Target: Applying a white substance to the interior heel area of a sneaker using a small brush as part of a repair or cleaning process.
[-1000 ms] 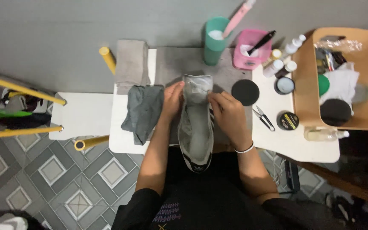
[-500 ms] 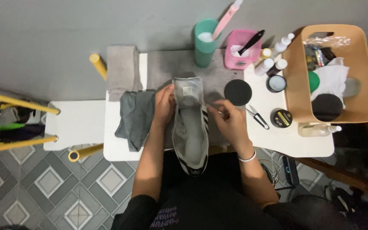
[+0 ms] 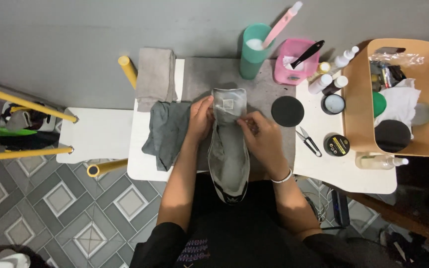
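The grey shoe lies lengthwise on the grey mat, toe toward the person and overhanging the table's near edge. The left hand and right hand pinch its tongue and collar from either side. A dark cloth lies just left; a black disc and scissors lie right.

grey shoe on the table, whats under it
Under the grey shoe lies a grey mat on the white table. The mat's part beneath the shoe and hands is covered; the heel overhangs the lap.
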